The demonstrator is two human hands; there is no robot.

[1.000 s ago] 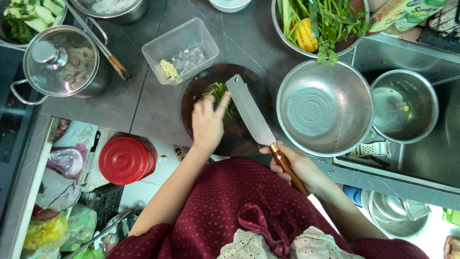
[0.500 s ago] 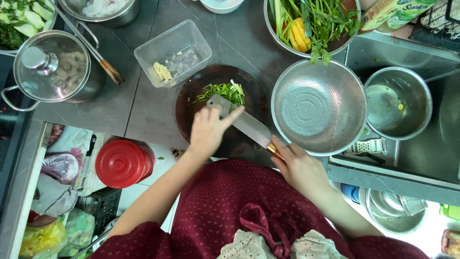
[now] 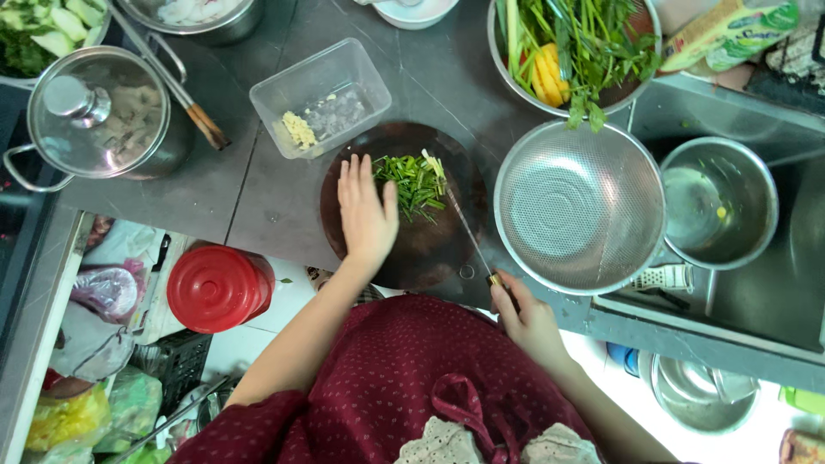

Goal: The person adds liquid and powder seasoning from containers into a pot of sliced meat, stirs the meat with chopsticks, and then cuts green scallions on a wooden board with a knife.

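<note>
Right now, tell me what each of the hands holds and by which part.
The right hand holds the knife by its handle. The left hand holds nothing; it lies flat on the cutting board beside the chopped greens.

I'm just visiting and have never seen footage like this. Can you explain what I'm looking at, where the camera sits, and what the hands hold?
There is no machine here: a person in a dark red top is cooking, and the single camera sits on their head, looking straight down. The left hand lies flat on a round dark cutting board, beside a small heap of chopped green herbs. The right hand grips the handle of a cleaver, seen edge-on, against the herbs. Around the board stand a clear plastic tub, a lidded pot, a metal colander and a bowl of vegetables.
</note>
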